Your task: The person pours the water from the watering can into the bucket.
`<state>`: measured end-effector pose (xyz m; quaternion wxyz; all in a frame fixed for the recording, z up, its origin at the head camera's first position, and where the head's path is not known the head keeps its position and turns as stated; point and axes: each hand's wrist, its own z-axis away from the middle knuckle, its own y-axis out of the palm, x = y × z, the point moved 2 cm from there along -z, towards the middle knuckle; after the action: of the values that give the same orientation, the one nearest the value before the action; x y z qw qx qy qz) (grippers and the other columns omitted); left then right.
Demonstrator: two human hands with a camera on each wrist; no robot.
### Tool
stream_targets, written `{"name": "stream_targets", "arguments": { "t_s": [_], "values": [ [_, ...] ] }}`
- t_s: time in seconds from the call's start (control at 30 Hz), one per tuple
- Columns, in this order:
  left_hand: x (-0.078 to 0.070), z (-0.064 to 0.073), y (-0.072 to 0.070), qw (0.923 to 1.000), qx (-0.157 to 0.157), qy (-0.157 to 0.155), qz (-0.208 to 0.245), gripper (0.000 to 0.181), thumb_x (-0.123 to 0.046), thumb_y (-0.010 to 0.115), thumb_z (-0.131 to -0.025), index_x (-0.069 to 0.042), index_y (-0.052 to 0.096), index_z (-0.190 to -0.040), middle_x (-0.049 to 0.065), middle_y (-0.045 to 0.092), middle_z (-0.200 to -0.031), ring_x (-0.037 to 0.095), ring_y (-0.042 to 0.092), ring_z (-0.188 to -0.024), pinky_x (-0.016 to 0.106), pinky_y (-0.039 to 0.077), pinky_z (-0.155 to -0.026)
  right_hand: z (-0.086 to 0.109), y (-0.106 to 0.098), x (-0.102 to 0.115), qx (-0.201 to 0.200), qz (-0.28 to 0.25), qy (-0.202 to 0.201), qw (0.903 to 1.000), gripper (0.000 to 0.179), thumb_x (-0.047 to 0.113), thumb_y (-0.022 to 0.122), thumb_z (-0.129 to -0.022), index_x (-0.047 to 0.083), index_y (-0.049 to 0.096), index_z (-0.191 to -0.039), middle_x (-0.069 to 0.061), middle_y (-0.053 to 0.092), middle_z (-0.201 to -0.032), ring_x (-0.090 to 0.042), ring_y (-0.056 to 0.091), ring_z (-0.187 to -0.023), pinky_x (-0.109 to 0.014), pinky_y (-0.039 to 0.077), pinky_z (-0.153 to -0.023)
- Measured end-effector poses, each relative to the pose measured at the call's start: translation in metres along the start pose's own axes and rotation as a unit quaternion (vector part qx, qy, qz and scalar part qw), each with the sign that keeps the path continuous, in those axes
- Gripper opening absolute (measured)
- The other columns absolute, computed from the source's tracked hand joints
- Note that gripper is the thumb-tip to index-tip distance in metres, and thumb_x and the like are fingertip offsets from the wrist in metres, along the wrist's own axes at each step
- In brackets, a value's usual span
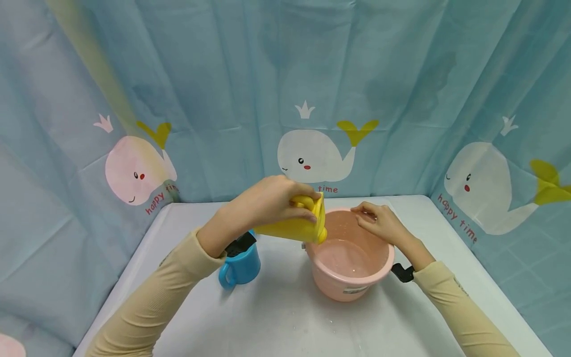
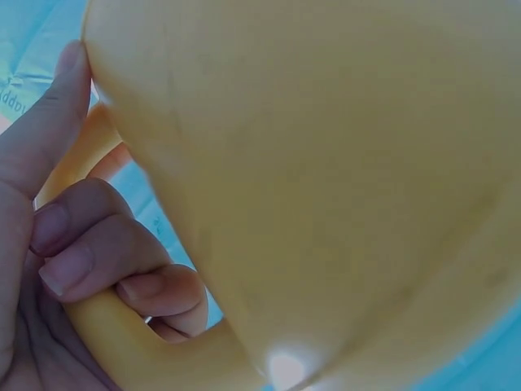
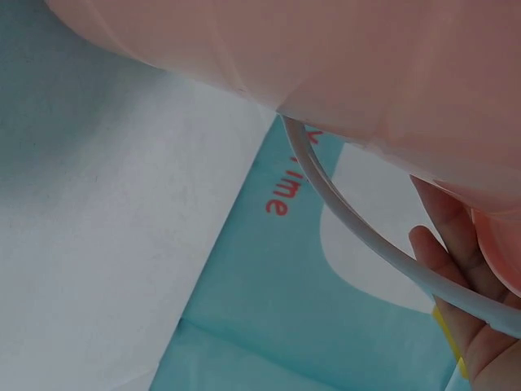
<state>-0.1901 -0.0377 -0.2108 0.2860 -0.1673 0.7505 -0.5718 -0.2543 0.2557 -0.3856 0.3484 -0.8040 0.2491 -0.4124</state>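
1. We saw the pink bucket (image 1: 332, 286) on the white table (image 1: 276, 317).
2. Our left hand (image 1: 274, 198) clamped the yellow jug (image 1: 287, 229), tilted, its spout over the bucket's left side.
3. Our right hand (image 1: 382, 224) gripped the bucket's far-right rim.
4. The blue mug (image 1: 247, 267) stood left of the bucket.

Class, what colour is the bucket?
The bucket is pale pink, best seen in the head view.

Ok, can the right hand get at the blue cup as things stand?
Probably not directly: the right hand holds the pink bucket at its rim, and that bucket and the left hand with the yellow jug lie between it and the blue cup.
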Motion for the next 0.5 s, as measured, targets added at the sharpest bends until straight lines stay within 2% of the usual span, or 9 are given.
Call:
{"name": "stream_targets", "arguments": {
  "t_s": [0.27, 0.5],
  "values": [
    [-0.0008, 0.0002, -0.0009, 1.0000, 0.005, -0.005, 0.007, 0.043, -0.043, 0.069, -0.079, -0.022, 0.065, -0.116, -0.008, 0.067, -0.093, 0.007, 0.055, -0.073, 0.020, 0.047, -0.064, 0.0029, -0.0010, 0.0005, -0.005, -0.005, 0.000, 1.0000, 0.014, 0.013, 0.063, -0.087, 0.013, 0.067, -0.100, -0.003, 0.070, -0.099, -0.019, 0.067, -0.090, -0.037, 0.054, -0.075],
    [-0.0002, 0.0030, -0.0016, 0.9999, -0.005, -0.005, 0.012, 0.044, -0.044, 0.069, -0.079, -0.022, 0.065, -0.117, -0.007, 0.067, -0.094, 0.008, 0.056, -0.073, 0.020, 0.047, -0.064, 0.0005, -0.0015, -0.0002, -0.011, -0.002, -0.020, 0.9997, 0.012, 0.015, 0.063, -0.087, 0.015, 0.067, -0.098, -0.001, 0.070, -0.100, -0.018, 0.067, -0.090, -0.036, 0.054, -0.075]
  ]
}}
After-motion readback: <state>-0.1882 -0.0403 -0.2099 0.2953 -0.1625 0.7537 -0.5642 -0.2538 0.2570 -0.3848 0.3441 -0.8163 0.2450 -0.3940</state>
